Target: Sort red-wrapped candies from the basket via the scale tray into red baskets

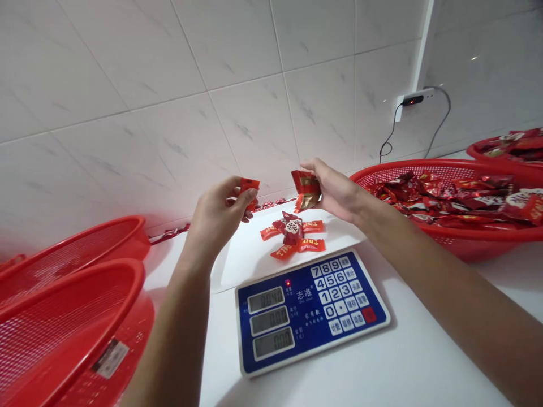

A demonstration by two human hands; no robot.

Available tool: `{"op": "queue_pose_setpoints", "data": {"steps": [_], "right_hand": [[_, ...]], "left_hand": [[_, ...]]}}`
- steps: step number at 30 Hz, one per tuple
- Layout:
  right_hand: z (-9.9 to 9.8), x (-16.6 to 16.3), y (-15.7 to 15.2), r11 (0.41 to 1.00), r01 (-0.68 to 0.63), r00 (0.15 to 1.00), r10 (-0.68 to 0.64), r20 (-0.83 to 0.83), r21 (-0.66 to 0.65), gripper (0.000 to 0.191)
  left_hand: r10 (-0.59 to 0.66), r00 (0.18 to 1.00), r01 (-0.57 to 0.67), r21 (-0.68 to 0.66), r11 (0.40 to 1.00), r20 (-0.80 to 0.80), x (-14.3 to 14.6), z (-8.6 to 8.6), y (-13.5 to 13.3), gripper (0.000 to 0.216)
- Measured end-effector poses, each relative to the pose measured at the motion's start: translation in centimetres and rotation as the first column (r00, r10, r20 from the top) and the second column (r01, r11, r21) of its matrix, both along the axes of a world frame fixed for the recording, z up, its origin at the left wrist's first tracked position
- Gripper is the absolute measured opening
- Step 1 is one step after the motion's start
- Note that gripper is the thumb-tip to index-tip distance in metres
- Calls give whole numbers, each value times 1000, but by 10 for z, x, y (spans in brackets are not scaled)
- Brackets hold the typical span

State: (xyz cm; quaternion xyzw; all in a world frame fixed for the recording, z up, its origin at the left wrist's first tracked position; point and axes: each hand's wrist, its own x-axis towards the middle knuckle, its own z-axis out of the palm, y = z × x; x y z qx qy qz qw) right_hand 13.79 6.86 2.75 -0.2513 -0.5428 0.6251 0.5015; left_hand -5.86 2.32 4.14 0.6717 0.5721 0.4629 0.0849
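My left hand (220,212) is raised above the scale's white weighing tray (241,260) and pinches a small red candy packet (248,186) between thumb and fingers. My right hand (335,189) hovers to the right of it, closed on a few red and gold candy packets (306,189). Below both hands, several red wrapped candies (293,234) lie in a small heap on the tray. The blue-faced electronic scale (311,308) with three displays and a keypad sits in front of me.
A red mesh basket (458,237) full of red candy packets stands at the right, another (504,148) behind it. Two empty red baskets (63,305) sit at the left. A wall socket with a plugged cable (413,102) is on the tiled wall.
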Motion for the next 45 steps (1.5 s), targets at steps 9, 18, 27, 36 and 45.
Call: {"op": "queue_pose_setpoints", "data": {"steps": [9, 18, 27, 36, 45], "right_hand": [[-31, -32, -2, 973, 115, 967, -156, 202, 201, 38], [12, 10, -5, 839, 422, 869, -482, 111, 343, 31], [16, 12, -16, 861, 375, 911, -410, 33, 343, 18], [15, 14, -12, 871, 363, 918, -395, 34, 331, 18], [15, 7, -36, 918, -25, 968, -77, 241, 396, 27]], "left_hand": [[31, 999, -31, 14, 999, 36, -7, 4, 0, 19], [89, 991, -95, 59, 994, 96, -13, 12, -9, 13], [45, 996, -50, 56, 997, 76, -5, 8, -8, 11], [46, 996, -50, 50, 997, 73, -3, 8, -7, 13], [-160, 983, 170, 115, 979, -89, 40, 8, -29, 12]]}}
